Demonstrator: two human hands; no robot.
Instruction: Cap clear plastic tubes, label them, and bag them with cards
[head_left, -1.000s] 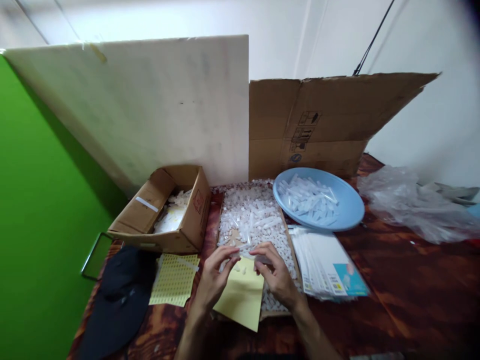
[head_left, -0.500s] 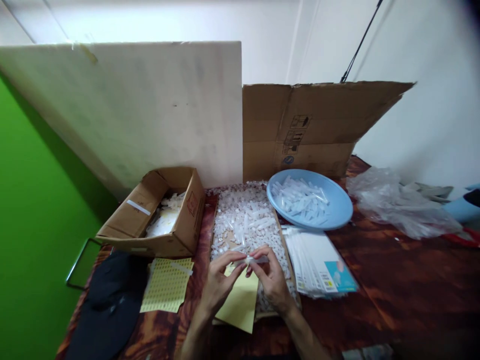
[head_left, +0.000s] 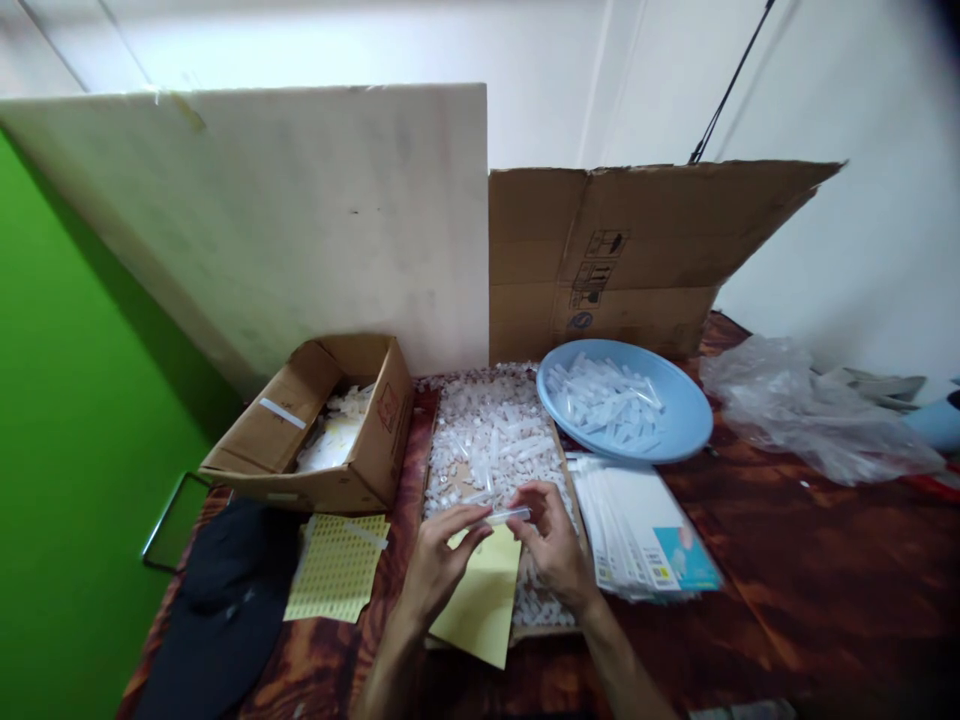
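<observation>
Since a moment ago my hands have lifted slightly, the clear plastic tube [head_left: 508, 516] now level between them. My left hand [head_left: 437, 560] and right hand [head_left: 553, 548] each keep a pinching grip on one end, above the flat cardboard tray [head_left: 578, 505] of small white ridged caps. Its smooth thin body blurs against them; a matte yellow sheet [head_left: 480, 600] lies below.

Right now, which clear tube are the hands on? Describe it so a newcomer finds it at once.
Find the flat cardboard tray heaped with white plastic pieces at the table's centre. Just above its near end, the left hand and right hand pinch one clear tube level between fingertips, the only one lifted off the pile.
</observation>
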